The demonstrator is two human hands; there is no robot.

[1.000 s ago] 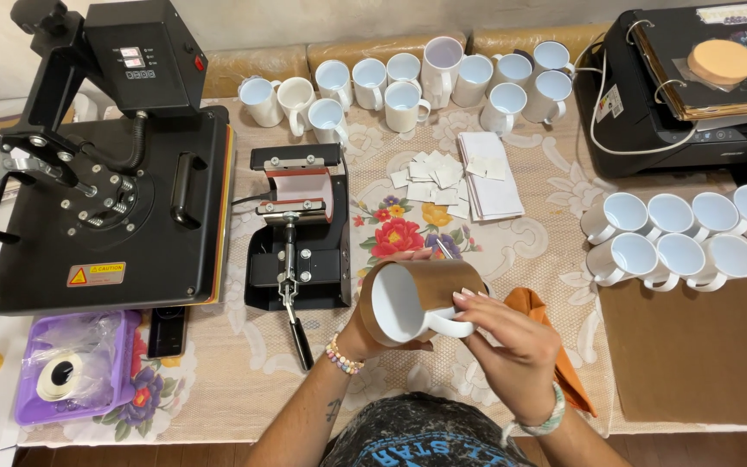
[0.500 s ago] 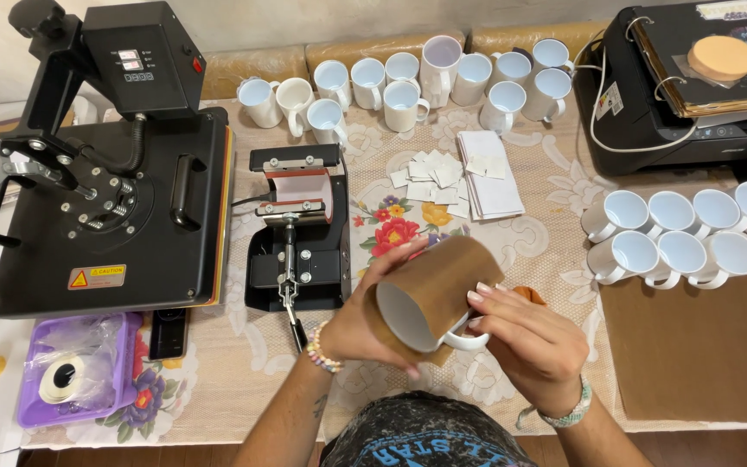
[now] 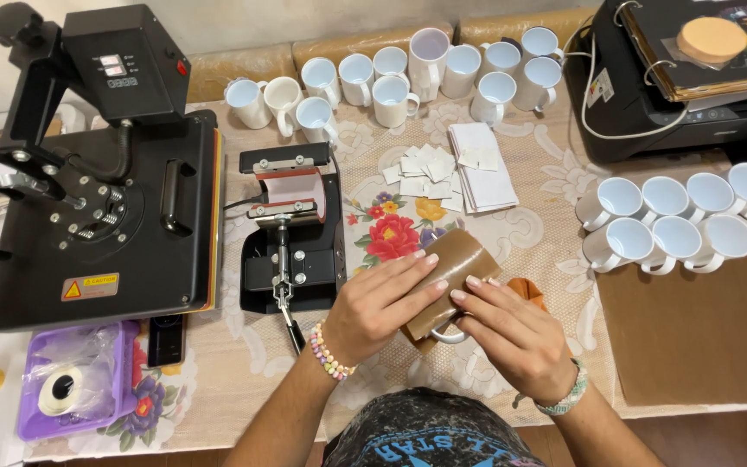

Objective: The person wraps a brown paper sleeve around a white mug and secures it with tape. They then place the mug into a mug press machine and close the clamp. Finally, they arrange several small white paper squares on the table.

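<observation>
A white mug wrapped in a brown sheet (image 3: 456, 264) lies tilted between both hands, low in the middle of the table. My left hand (image 3: 373, 307) grips its left side, fingers across the brown wrap. My right hand (image 3: 516, 333) presses the wrap from the right, and the mug's white handle (image 3: 449, 335) shows under my fingers. A small black mug press (image 3: 291, 233) with a reddish heating sleeve stands just left of my left hand.
A large black flat heat press (image 3: 101, 190) fills the left. Several white mugs (image 3: 391, 86) stand at the back, more mugs (image 3: 676, 220) on the right by brown paper (image 3: 693, 329). A black printer (image 3: 676, 78), paper slips (image 3: 443, 169), a purple tape tray (image 3: 75, 389).
The mug has turned from open mouth facing me to lying on its side, lower and nearer the table. Both hands have closed over the brown wrap.
</observation>
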